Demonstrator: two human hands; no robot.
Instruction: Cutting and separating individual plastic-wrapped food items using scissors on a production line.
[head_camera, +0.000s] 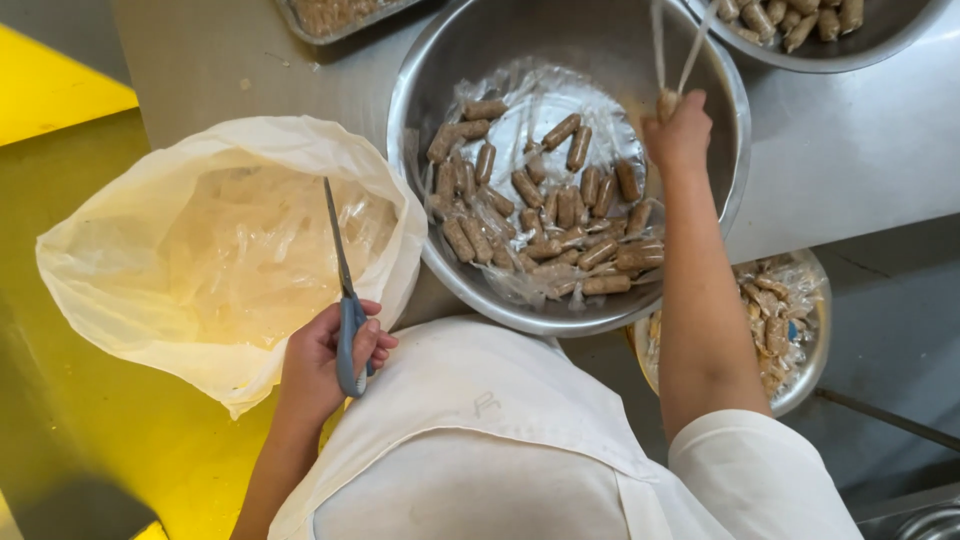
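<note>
My left hand (325, 357) grips blue-handled scissors (342, 285) with the closed blades pointing up over a white plastic bag (130, 250) full of clear wrapper scraps. My right hand (678, 130) reaches over a large steel bowl (425, 70) and pinches a small brown sausage piece with two thin strands of clear casing running up out of view. The bowl holds several short brown sausages (560, 215) lying on clear plastic film.
A second steel bowl (870, 50) with sausages sits at the top right. A smaller bowl (810, 370) of wrapped pieces is lower right under the steel counter (850, 160). A metal tray (335, 15) is at top. Yellow floor (60, 90) lies left.
</note>
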